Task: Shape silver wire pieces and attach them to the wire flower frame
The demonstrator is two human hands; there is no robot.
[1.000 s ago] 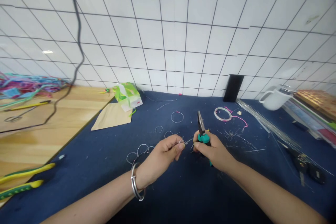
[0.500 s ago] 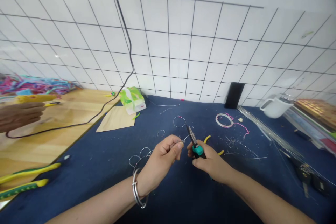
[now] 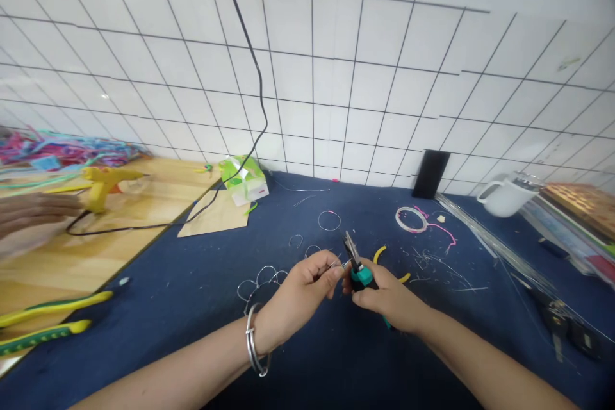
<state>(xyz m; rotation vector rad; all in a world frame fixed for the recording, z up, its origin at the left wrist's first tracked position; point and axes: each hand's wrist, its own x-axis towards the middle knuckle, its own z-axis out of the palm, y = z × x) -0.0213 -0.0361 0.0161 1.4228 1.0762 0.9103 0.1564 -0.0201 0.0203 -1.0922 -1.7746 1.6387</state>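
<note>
Left hand (image 3: 302,288): wire (image 3: 344,263) is pinched above worktop (image 3: 182,295)
Right hand (image 3: 384,291): teal pliers (image 3: 361,277) are gripped beside wire
Tissue pack (image 3: 256,183): red label, unreadably small
Glue gun (image 3: 98,191): newly seen since one second ago

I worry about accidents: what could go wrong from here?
The left hand pinches thin silver wire close to the teal-handled metal pliers in the right hand; skin might get nipped.
Loose silver wire offcuts on the dark blue tabletop could prick.
The black cable of the yellow glue gun crosses in front of the tan sheet and could snag.
</note>
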